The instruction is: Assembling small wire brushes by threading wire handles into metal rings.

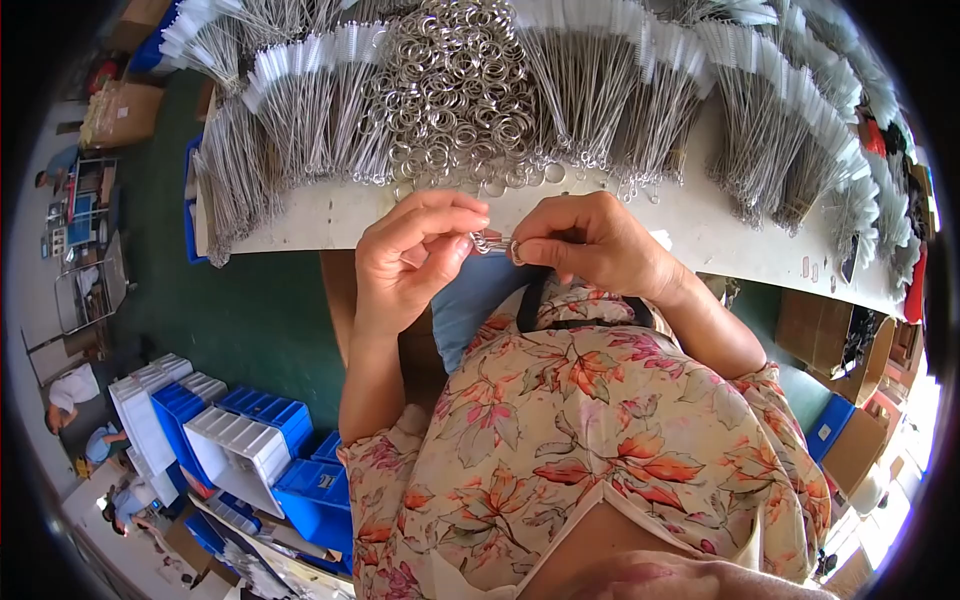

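Both my hands meet at the table's near edge, in front of my body. My left hand (408, 255) pinches a few small shiny wire loops (479, 242) between thumb and fingertips. Just across from it, my right hand (590, 240) grips a metal ring (517, 253) between thumb and bent forefinger. Short bright metal pieces span the small gap between the hands; I cannot tell whether the ring passes through the loops. Beyond the hands lies a heap of loose metal rings (462, 95). Bundles of thin wire-handled brushes (590, 85) with white bristles flank it, their looped ends toward me.
The white table (290, 232) curves across the view. More brush bundles (775, 130) lie at its right. Blue and grey plastic bins (232, 447) are stacked on the green floor at lower left. Cardboard boxes (830, 335) stand at right. Several people (75, 395) are far left.
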`<move>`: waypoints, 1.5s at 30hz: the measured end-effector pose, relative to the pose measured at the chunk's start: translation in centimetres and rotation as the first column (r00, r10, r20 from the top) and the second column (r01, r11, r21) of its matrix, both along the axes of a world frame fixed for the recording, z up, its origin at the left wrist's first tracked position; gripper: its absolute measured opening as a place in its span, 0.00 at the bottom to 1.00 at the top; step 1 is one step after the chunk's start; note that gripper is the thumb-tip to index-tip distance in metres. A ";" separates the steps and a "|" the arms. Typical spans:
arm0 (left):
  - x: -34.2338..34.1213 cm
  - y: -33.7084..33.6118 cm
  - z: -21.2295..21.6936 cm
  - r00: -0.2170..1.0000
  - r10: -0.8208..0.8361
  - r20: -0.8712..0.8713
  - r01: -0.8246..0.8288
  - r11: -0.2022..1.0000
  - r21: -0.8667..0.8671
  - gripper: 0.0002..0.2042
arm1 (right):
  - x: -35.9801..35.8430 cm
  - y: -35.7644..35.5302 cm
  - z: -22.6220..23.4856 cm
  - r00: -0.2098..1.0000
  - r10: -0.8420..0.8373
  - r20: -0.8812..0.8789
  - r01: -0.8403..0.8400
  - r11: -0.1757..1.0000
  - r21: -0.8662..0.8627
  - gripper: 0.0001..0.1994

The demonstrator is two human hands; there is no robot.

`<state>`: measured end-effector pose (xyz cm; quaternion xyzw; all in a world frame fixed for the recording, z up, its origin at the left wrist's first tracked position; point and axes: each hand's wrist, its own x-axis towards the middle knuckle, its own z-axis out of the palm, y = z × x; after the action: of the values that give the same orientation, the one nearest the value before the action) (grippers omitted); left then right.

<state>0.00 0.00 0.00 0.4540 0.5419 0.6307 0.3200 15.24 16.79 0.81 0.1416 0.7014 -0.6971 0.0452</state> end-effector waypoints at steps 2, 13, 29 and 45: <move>0.2 0.3 0.8 0.997 0.008 -0.078 -0.007 1.000 0.003 0.12 | 0.0 0.0 -0.3 1.000 -0.024 -0.018 0.023 0.996 -0.086 0.09; -0.2 -0.2 1.4 0.988 0.066 -0.136 -0.063 0.998 0.021 0.12 | -0.8 -1.2 -0.5 0.995 -0.096 -0.041 0.090 0.987 -0.131 0.10; 1.6 2.2 4.1 0.790 0.354 -0.501 -0.210 0.923 0.321 0.17 | -2.2 -0.8 4.7 0.932 -0.283 -0.225 0.169 0.892 -0.418 0.08; -1.3 3.1 5.1 0.945 0.104 -0.310 -0.106 0.994 0.012 0.09 | -2.9 1.3 3.9 0.966 -0.124 -0.228 0.072 0.972 -0.222 0.07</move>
<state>-1.26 3.13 5.10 0.5171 0.6103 0.5665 0.1981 12.30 18.11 4.67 0.0851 0.6154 -0.7813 -0.0601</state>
